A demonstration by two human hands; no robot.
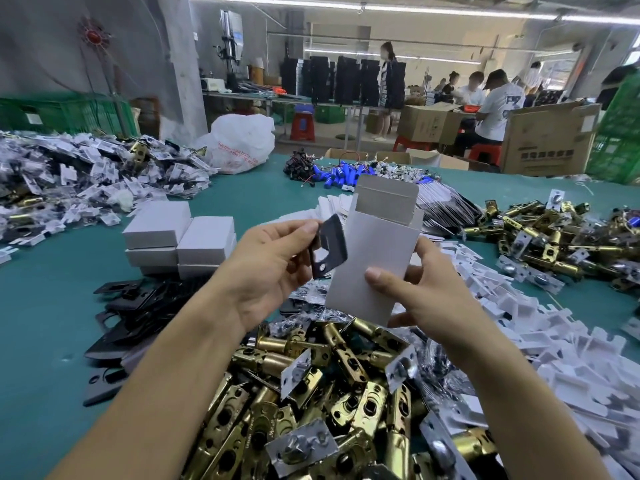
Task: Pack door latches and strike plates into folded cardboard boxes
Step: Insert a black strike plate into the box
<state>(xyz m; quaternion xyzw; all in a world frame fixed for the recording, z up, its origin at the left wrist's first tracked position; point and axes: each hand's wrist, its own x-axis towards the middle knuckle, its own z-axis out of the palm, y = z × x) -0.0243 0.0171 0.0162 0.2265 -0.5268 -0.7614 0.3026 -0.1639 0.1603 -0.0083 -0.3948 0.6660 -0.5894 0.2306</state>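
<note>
A teal mat covers the work table (52,323), in a workshop with grey concrete walls and strip lights. Far right, several people sit among brown cartons (550,140) and red stools (303,124). On the far left of the table lies a heap of small bagged parts (86,174), with a bulging white plastic bag (239,140) behind it and blue cylinders (336,171) further right. In the middle, raised above the table, the left hand (273,268) pinches a strike plate (332,244) narrowly between thumb and curled fingers. The plate is thin, flat, matt black metal with rounded corners and cut-out holes, and its right edge overlaps the left side of the cardboard box (374,258). The right hand (426,292) grips that box with the thumb flat on the near face and the fingers behind it. The box is plain grey-white card, upright and leaning slightly, its top flap open. Left of the hands stand stacked closed white boxes (180,237). Nearer, more black plates (128,317) lie spread flat. Directly below the hands is a heap of brass-coloured tubular door latches (311,393) with silvery faceplates. A second latch heap (554,237) lies far right, and flat white card inserts (554,358) spread along the right.
</note>
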